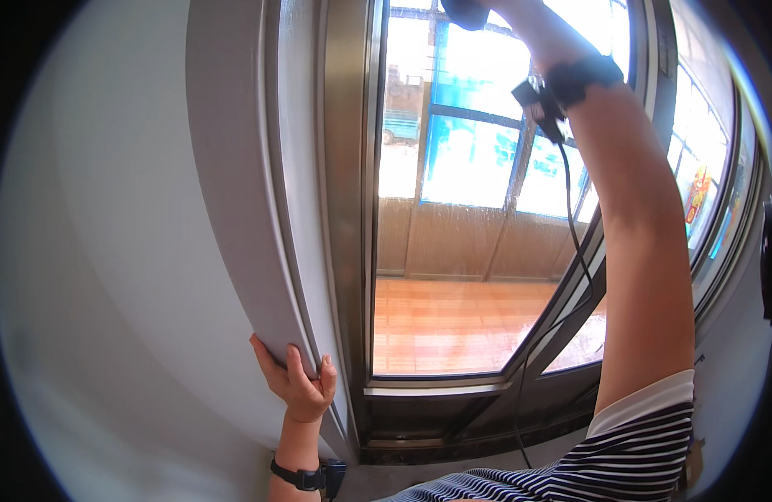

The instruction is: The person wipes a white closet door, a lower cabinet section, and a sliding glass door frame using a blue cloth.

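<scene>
My left hand (298, 386) reaches up at the lower left. Its fingers and thumb grip the lower part of a pale grey door casing (235, 167). Stretched high across the glass pane (461, 243), my right arm ends at the top edge, where my right hand (513, 7) is mostly cut off. A dark object (465, 12) shows at that hand, against the glass; its kind I cannot make out. Water drops or streaks mark the pane. Both wrists wear black straps, and a black cable (574, 209) hangs from the right wrist's small device (538, 107).
A metal frame (346, 209) borders the glass, with a sill (436, 390) below. Through the pane show orange floor tiles (453, 322), brown panels and a blue-tinted gridded window (474, 159). White wall (110, 251) lies left; another framed glass panel (695, 167) stands right.
</scene>
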Demonstrator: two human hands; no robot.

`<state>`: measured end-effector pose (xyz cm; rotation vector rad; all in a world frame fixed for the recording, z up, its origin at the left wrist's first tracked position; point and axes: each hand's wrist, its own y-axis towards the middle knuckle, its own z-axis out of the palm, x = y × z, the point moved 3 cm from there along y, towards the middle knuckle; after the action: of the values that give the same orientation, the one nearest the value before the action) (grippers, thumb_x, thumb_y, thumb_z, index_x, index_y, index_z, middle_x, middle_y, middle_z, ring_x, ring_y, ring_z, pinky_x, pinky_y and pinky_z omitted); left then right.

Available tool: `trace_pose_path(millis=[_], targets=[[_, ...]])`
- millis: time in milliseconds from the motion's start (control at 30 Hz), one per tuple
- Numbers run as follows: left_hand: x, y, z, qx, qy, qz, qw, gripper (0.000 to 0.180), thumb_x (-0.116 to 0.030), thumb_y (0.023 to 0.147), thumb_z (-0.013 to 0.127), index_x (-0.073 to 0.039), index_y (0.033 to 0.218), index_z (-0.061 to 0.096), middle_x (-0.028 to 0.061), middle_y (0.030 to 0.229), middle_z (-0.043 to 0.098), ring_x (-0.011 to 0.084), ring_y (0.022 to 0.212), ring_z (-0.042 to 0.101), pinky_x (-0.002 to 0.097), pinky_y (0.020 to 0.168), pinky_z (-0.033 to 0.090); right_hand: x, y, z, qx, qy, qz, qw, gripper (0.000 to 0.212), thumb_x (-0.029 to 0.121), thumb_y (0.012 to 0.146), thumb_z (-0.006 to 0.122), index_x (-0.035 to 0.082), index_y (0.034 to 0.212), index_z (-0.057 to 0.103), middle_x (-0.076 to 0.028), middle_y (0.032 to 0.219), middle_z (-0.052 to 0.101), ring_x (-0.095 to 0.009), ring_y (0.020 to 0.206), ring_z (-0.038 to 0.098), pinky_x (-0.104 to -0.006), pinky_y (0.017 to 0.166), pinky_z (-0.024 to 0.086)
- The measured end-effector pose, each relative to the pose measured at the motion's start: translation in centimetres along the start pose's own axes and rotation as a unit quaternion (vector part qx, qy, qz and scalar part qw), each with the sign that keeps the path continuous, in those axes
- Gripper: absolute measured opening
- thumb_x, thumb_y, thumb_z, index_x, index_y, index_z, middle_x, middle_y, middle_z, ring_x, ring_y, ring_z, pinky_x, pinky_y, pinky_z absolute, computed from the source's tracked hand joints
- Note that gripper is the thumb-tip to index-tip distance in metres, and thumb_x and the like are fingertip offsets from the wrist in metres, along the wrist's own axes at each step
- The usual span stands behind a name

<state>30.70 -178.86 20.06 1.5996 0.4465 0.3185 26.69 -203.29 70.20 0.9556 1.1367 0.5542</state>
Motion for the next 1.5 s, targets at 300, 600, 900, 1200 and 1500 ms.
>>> trace_pose_path(millis=[300,600,900,1200,1500], targets=[[-0.5,0.4,0.3,-0.006,-0.003,0.006,1.000,0.065,-0.023,0.087,0.057,-0.002,0.143,0.031,0.0417,0.146,0.018,0.0563,0.135,0.025,0.0580,0.107,0.030,1.1,-2.7,0.7,-0.078,0.077,0.008,0.994,0.036,0.003,0.073,0.063,0.007,0.108,0.063,-0.013,0.101,0.058,-0.035,0.096,0.054,-0.0442,0.085,0.047],[-0.4,0.5,0.1,0.000,-0.014,-0.014,1.000,0.066,-0.021,0.085,0.059,-0.004,0.143,0.032,0.0386,0.148,0.017,0.0545,0.137,0.025,0.0568,0.107,0.031,21.1,-37.1,-5.3,0.195,0.228,-0.208,0.931,0.023,0.017,0.075,0.065,0.013,0.098,0.063,-0.001,0.097,0.053,-0.018,0.100,0.050,-0.0345,0.086,0.047],[-0.1,0.3,0.0,0.003,-0.008,-0.007,1.000,0.065,-0.023,0.086,0.059,-0.002,0.142,0.033,0.0393,0.148,0.015,0.0541,0.137,0.023,0.0556,0.108,0.029,21.3,-41.7,-8.3,0.300,0.341,-0.042,0.890,0.036,0.013,0.080,0.063,0.018,0.115,0.054,-0.008,0.107,0.050,-0.029,0.104,0.053,-0.0433,0.090,0.046],[0.2,0.9,-0.5,0.008,0.015,-0.011,1.000,0.066,-0.024,0.085,0.061,-0.002,0.141,0.034,0.0406,0.146,0.018,0.0536,0.138,0.023,0.0553,0.109,0.030,12.7,-18.8,-4.7,-0.113,0.317,0.230,0.913,0.041,0.000,0.071,0.062,0.004,0.112,0.060,-0.018,0.111,0.056,-0.039,0.099,0.053,-0.0449,0.089,0.045],[-0.3,0.8,-0.4,0.021,0.013,0.002,1.000,0.073,-0.023,0.087,0.059,-0.001,0.147,0.024,0.0367,0.150,0.010,0.0500,0.141,0.016,0.0576,0.111,0.019,24.4,-31.9,-3.2,-0.009,0.310,0.255,0.916,0.060,0.005,0.062,0.061,0.004,0.122,0.057,-0.013,0.124,0.054,-0.037,0.113,0.048,-0.0464,0.099,0.038]])
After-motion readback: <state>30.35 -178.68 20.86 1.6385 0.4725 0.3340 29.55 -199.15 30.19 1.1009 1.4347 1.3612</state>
